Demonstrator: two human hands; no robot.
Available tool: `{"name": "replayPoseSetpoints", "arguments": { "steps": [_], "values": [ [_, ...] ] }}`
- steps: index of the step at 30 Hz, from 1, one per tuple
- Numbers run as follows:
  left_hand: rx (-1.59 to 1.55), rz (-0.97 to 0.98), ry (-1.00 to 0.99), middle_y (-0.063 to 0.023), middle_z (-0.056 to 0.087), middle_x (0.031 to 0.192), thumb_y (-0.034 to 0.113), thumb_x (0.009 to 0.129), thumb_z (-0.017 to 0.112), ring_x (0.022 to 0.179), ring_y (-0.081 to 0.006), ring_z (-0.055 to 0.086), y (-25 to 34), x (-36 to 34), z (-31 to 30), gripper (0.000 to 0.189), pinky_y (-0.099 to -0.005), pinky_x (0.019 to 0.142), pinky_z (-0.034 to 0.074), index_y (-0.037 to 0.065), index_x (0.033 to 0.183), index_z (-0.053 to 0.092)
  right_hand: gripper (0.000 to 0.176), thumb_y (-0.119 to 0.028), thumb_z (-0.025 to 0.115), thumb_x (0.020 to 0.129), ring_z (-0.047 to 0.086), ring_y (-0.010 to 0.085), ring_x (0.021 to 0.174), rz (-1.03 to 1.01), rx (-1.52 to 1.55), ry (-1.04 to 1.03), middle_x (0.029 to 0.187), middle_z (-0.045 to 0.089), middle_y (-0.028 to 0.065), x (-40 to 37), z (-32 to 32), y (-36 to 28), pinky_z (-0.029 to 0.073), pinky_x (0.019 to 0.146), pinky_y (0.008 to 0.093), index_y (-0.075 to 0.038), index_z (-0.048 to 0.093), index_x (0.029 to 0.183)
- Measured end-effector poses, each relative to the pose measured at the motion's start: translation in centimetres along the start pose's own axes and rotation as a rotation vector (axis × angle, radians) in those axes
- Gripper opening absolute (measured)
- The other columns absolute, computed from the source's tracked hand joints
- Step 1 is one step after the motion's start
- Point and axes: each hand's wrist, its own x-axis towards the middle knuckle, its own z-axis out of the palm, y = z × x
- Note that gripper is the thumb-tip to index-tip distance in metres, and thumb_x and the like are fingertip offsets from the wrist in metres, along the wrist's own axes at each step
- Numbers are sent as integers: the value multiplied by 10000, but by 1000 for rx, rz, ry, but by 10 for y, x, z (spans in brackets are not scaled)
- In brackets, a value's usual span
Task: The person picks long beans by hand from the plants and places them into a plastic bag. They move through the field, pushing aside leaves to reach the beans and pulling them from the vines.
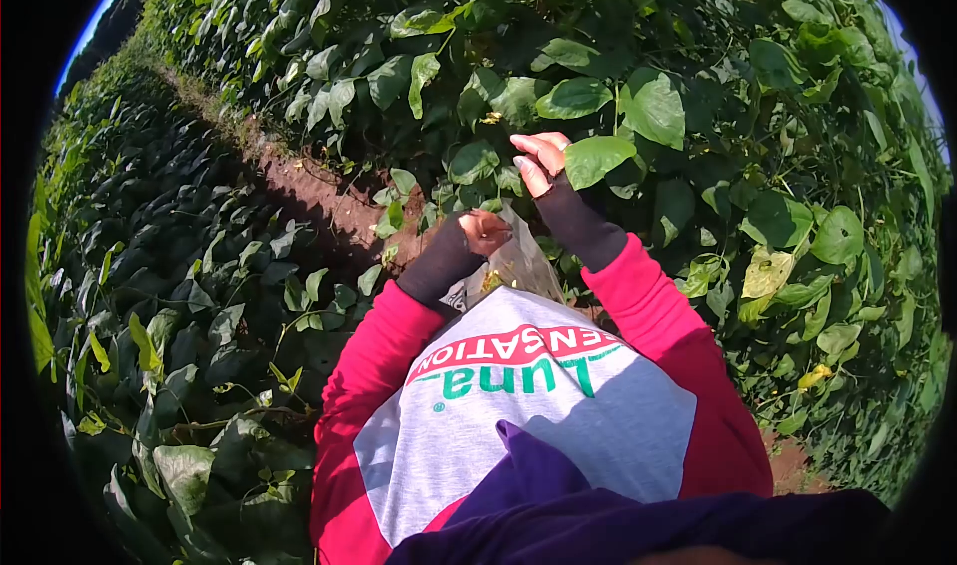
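Bag (530, 264) with yellowish bits (492, 281) inside

One camera here, up on the wearer's head, facing forward and steeply down over a sweatshirt (608, 430) whose lettering reads upside down! Purple cloth (568, 520) looms closest along the bottom, the left grip (483, 232) and right grip (540, 161) sit mid-frame, leafy plants (653, 111) climb beyond, and a soil path (324, 206) runs upper left. Wide, round view, edges curving into black!
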Motion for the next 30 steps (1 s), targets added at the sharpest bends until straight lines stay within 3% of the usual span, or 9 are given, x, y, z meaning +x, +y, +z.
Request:
{"name": "replayPoseSetpoints", "arguments": {
  "steps": [2,6,13,15,19,21,25,28,30],
  "values": [
    [-153,-282,465,-134,671,874,42,831,628,782,-205,658,2,16,-15,218,-299,729,519,-5,1042,659,301,-27,637,821,567,241,813,-141,-238,65,985,568,110,19,1,-2,487,700,352,-84,638,1117],
    [-162,54,722,-51,650,992,-2,852,590,845,-120,622,-21,61,-49,427,-243,777,498,14,1276,543,303,-28,671,774,586,267,769,-199,-443,-7,931,568,103,44,8,5,487,671,364,-69,646,1073],
    [-71,-69,629,-131,709,843,92,833,636,761,-163,684,-25,94,-53,228,-270,706,525,0,1035,686,187,37,621,740,575,290,793,-302,-542,28,872,563,125,54,15,32,468,647,375,-34,625,912],
    [-118,-43,634,-117,710,833,94,837,636,754,-143,676,-24,93,-52,227,-262,700,523,-7,1035,683,177,30,627,735,573,301,802,95,-192,-42,878,563,129,51,17,32,469,655,378,-42,618,897],
    [-258,-83,641,-52,694,825,67,834,655,740,-79,625,-23,93,-50,230,-221,678,499,-29,1041,679,171,30,609,759,569,252,768,57,-197,-22,836,541,98,48,19,43,464,640,342,-49,611,910],
    [-349,-72,651,-26,681,810,51,825,673,720,-60,604,-19,92,-51,229,-204,654,486,-31,1038,683,171,30,592,789,547,186,730,411,252,-29,792,505,60,50,21,65,453,625,295,-52,607,938],
    [-408,-66,618,-64,692,876,46,823,682,772,-89,630,-23,90,-52,297,-217,696,506,-43,1104,649,151,23,581,821,507,138,681,457,325,20,742,451,25,52,16,54,434,602,257,-43,600,955],
    [-515,-68,602,-113,677,1003,37,824,675,829,-134,655,-54,94,-46,414,-242,738,523,-46,1216,572,141,4,595,830,560,187,710,173,1,-30,772,524,49,48,9,38,465,640,290,-42,609,962],
    [-553,-68,616,-141,662,1076,33,824,671,866,-160,666,-48,90,-48,484,-257,759,531,-47,1277,521,108,-113,568,886,598,274,734,-285,-455,83,799,599,104,49,8,36,464,655,380,-76,593,984]
  ]
}}
